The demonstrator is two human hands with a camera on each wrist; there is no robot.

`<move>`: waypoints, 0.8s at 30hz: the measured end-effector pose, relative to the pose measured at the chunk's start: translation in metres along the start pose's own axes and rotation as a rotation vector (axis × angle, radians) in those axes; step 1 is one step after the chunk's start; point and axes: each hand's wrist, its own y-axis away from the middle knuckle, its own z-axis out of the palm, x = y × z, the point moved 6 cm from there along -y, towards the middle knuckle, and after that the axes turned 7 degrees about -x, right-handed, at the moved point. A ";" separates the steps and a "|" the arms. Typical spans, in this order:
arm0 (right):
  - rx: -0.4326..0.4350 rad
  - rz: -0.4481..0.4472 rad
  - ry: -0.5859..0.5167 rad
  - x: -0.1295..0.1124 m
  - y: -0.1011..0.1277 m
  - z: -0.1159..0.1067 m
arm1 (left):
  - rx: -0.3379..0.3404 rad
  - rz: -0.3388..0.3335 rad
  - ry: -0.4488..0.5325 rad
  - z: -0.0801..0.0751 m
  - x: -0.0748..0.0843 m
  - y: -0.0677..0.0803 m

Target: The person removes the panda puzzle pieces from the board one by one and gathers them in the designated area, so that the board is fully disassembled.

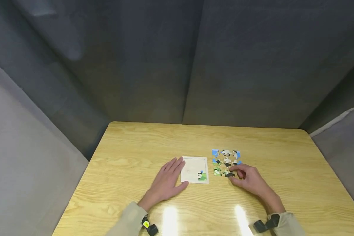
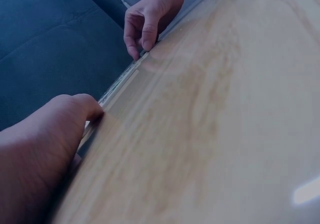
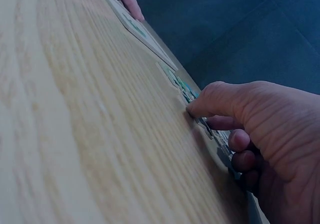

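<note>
A square white puzzle tray (image 1: 191, 164) lies on the table with a green and black-and-white puzzle piece (image 1: 203, 177) in its lower right corner. My left hand (image 1: 168, 180) rests on the tray's left edge, fingers extended and thumb at the lower corner. To the right of the tray, several panda puzzle pieces (image 1: 225, 153) are laid out in rows. My right hand (image 1: 249, 180) pinches a puzzle piece (image 1: 229, 174) in the lowest row between thumb and index finger. In the right wrist view the right fingertips (image 3: 192, 108) touch the near edge of the pieces, and the other fingers are curled.
The wooden table (image 1: 135, 144) has rounded far corners. A dark curtain (image 1: 150, 65) hangs behind its far edge, with grey partitions (image 1: 26, 157) at the sides. Light reflects off the table's near part.
</note>
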 end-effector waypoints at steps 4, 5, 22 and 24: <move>-0.014 -0.008 0.007 0.000 0.000 0.000 | -0.011 -0.005 0.008 0.000 0.000 -0.001; -0.015 -0.008 0.011 0.000 0.000 0.000 | -0.010 -0.004 0.010 0.000 0.000 -0.001; 0.039 -0.169 0.010 -0.039 -0.020 0.015 | -0.005 -0.001 0.004 -0.003 0.000 -0.004; 0.026 -0.195 0.036 -0.048 -0.023 0.023 | -0.008 -0.006 0.005 -0.004 0.000 -0.004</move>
